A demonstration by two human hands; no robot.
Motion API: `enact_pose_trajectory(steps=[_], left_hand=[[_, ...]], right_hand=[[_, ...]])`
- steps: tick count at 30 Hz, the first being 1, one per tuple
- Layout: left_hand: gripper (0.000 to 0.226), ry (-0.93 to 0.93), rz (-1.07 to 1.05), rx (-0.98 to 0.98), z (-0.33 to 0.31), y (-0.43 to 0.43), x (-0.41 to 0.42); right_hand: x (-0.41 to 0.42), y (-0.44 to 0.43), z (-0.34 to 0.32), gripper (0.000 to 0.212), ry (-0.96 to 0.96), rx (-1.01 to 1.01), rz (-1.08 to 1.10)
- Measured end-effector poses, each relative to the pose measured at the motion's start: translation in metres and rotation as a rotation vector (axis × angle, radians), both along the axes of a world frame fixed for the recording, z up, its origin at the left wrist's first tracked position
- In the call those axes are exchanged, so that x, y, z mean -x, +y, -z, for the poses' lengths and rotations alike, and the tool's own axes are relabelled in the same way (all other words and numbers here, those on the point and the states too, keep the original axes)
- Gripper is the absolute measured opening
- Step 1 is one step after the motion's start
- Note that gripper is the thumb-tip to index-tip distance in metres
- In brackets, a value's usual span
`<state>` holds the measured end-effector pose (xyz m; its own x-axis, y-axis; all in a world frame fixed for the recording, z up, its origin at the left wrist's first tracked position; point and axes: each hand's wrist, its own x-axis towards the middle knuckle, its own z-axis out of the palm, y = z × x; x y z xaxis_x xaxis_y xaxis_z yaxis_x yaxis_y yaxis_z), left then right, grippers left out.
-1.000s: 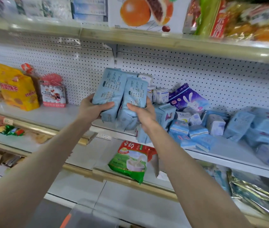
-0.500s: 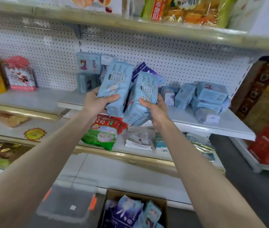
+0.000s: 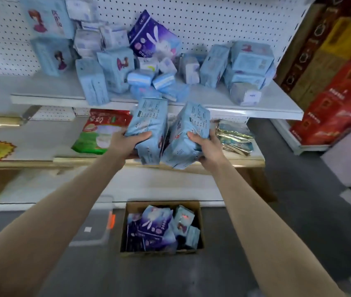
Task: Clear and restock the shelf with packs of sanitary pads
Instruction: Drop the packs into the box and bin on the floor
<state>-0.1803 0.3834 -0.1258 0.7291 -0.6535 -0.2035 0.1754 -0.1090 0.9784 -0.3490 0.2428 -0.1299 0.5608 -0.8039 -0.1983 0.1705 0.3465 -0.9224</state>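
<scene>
Two light blue pad packs are held out in front of the white shelf point(image 3: 266, 103). My left hand point(image 3: 127, 142) grips the left pack point(image 3: 149, 125); my right hand point(image 3: 209, 146) grips the right pack point(image 3: 187, 136). Both packs hang in the air below the shelf's front edge and above a cardboard box point(image 3: 161, 205) on the floor. The box holds several purple and light blue pad packs. On the shelf lies a jumbled heap of light blue packs point(image 3: 249, 61) with one purple rabbit pack point(image 3: 155, 37) leaning on the pegboard.
A red and green pouch point(image 3: 99, 133) and shiny foil packets point(image 3: 234, 136) lie on the lower shelf. A clear lidded bin point(image 3: 93, 228) stands on the grey floor left of the box. Red and brown cartons point(image 3: 337, 86) are stacked at the right.
Both hands have come down and away from the shelf with the two packs. The view has tilted downward, so the box on the floor now shows fully.
</scene>
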Motion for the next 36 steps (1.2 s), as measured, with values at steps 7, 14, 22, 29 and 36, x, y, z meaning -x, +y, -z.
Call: enact_pose_trajectory(steps=[7,14,22,29,36], left_hand=[[0.030,0.145,0.009,-0.191,0.087,0.000,-0.001],[0.038,0.261,-0.014,-0.321,0.150,0.009,-0.004],[0.050,0.268,0.004,-0.426,0.189,0.019,-0.012],[0.051,0.301,-0.031,-0.488,0.255,0.031,-0.017],[0.055,0.334,-0.062,-0.526,0.381,0.045,-0.020]], right_hand=[[0.018,0.000,0.091,0.046,0.208,-0.180,0.048],[0.013,0.004,0.154,0.040,0.298,-0.257,-0.001],[-0.007,0.008,0.198,0.039,0.379,-0.287,-0.060],[-0.016,0.020,0.261,0.049,0.445,-0.333,-0.081],[-0.020,0.034,0.379,0.040,0.497,-0.402,-0.086]])
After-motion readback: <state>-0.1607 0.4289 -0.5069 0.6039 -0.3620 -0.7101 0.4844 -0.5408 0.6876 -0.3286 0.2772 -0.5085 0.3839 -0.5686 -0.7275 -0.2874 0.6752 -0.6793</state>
